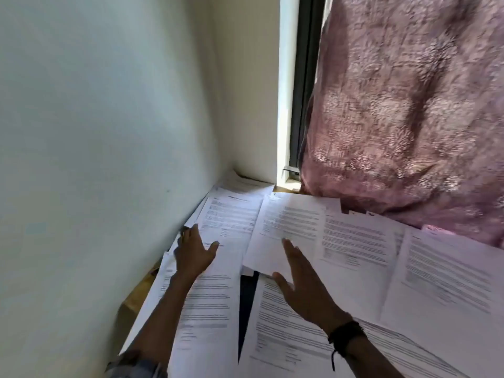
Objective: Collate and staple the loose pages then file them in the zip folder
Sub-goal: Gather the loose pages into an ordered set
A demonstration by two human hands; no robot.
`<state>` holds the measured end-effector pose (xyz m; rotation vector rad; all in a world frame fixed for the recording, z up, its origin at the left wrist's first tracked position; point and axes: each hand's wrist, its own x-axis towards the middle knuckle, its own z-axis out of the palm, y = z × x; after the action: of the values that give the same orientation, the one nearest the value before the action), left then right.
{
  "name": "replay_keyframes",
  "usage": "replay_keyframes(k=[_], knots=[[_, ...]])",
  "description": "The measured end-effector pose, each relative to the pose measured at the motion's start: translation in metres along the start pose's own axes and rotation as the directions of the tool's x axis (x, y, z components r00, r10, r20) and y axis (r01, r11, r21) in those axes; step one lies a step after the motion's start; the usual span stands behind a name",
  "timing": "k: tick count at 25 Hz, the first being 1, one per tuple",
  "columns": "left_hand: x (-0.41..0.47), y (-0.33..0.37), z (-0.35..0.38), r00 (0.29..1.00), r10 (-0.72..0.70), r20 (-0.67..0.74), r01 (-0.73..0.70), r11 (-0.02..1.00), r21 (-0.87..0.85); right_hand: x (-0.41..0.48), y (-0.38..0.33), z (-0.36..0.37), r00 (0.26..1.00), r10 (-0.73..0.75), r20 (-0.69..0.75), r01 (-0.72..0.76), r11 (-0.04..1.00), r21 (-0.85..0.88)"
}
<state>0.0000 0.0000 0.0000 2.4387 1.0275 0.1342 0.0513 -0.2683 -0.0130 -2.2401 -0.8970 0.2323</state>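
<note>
Loose pages point(354, 257) lie overlapped across the desk point(141, 290); neither hand holds any.
L hand point(195, 252) flat on sheets, wall point(95, 132) at its 9 o'clock. R hand point(302, 282) fingers straight over centre sheet, contact unclear. Judged: paper light, limp, slides easily; sweep together flat, then pinch at edges. Curtain point(409, 118) drapes onto sheets at R hand's 2 o'clock. Dark item point(246, 309), poss. folder, part-buried at its 8. No stapler seen.

Both arms reach forward, well apart. The left hand point(195, 253) is palm down, its fingers stretched ahead and its thumb spread to the right. The right hand point(302, 285) is palm down too, fingers straight and together, thumb out to the left, with a dark band point(347, 332) round its wrist.
</note>
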Motion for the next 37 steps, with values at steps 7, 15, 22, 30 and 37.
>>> replay_keyframes(k=[7, 15, 22, 30, 37], knots=[[-0.035, -0.052, -0.032, 0.922, -0.386, -0.018, 0.378, 0.892, 0.246, -0.009, -0.044, 0.061, 0.988, 0.142, 0.063, -0.153, 0.955, 0.255], [-0.064, -0.092, -0.012, 0.956, -0.292, -0.005, 0.292, 0.956, 0.020, -0.012, -0.066, 0.106, 0.919, 0.329, 0.216, -0.382, 0.877, 0.291], [-0.085, -0.102, -0.002, 0.939, -0.294, -0.177, 0.285, 0.955, -0.079, -0.026, -0.068, 0.097, 0.898, 0.340, 0.280, -0.439, 0.743, 0.505], [-0.104, -0.086, -0.041, 0.917, -0.198, -0.347, 0.094, 0.952, -0.292, -0.032, -0.071, 0.077, 0.911, 0.283, 0.299, -0.411, 0.655, 0.634], [-0.149, -0.030, -0.102, 0.887, -0.146, -0.439, -0.254, 0.639, -0.726, -0.028, -0.072, 0.026, 0.930, 0.227, 0.288, -0.366, 0.529, 0.766]])
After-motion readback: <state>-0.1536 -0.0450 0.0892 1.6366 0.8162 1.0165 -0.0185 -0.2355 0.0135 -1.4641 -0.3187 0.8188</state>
